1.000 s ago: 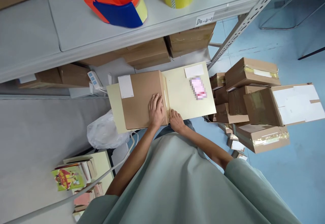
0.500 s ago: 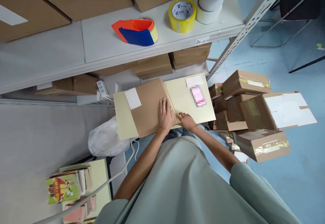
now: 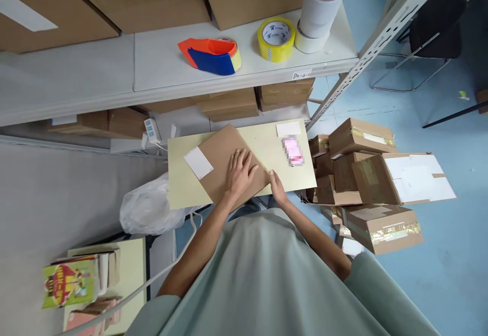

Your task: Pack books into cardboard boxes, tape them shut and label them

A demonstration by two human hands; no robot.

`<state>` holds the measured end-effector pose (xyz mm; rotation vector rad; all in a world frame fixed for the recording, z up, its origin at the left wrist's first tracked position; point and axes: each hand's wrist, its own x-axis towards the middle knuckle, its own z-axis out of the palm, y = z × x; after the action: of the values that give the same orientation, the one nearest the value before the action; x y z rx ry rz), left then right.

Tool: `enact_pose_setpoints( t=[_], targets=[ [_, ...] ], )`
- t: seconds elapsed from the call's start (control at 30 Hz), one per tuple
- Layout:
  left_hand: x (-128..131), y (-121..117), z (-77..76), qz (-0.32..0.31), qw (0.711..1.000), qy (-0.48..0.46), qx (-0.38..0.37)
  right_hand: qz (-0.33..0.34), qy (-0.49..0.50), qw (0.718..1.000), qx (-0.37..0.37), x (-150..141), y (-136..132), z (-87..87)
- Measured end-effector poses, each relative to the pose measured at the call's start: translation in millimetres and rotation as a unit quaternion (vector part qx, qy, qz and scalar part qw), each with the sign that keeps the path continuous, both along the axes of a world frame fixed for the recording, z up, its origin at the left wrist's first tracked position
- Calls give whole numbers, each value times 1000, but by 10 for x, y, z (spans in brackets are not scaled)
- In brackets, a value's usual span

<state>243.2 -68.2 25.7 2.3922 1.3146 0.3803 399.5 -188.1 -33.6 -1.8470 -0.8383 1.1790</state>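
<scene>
A flat brown cardboard box (image 3: 217,148) lies at an angle on the cream tabletop (image 3: 179,173), one corner towards me. It carries a white label (image 3: 199,162) at its left end. My left hand (image 3: 241,173) rests on top of the box, palm down with the fingers spread. At the box's right corner is my right hand (image 3: 277,187), its thumb along the edge and its other fingers mostly hidden; it grips that corner. A white paper slip (image 3: 288,128) and a blurred-out pink item (image 3: 293,151) lie on the tabletop to the right.
Above the tabletop, a shelf (image 3: 160,66) bears an orange and blue tape dispenser (image 3: 211,56), a yellow tape roll (image 3: 276,40) and stacked white rolls (image 3: 320,13). Cardboard boxes (image 3: 375,173) are piled to the right. A plastic bag (image 3: 148,206) and books (image 3: 72,280) are at left.
The box has turned so its right edge now slants down to the right. My left hand's fingers have spread on it. My right hand has shifted from the lower edge to the corner.
</scene>
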Motion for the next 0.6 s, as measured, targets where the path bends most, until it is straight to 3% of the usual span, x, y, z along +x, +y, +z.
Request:
enact_pose_setpoints(
  t=[0.1,0.23,0.37,0.5,0.6],
  targets=[
    [49,26,-23,13,1000,-12,3,-16,6,1000,-23,-108,83,-7],
    [117,83,-55,31,999,-21,10,0,-9,1000,3,89,268,-33],
    [123,154,-87,55,998,-13,18,-6,-5,1000,23,466,718,-11],
    [47,181,-108,77,997,-5,13,59,-7,998,25,817,1273,92],
    [-50,152,-104,77,997,-2,12,84,-22,996,16,923,1502,159]
  ],
)
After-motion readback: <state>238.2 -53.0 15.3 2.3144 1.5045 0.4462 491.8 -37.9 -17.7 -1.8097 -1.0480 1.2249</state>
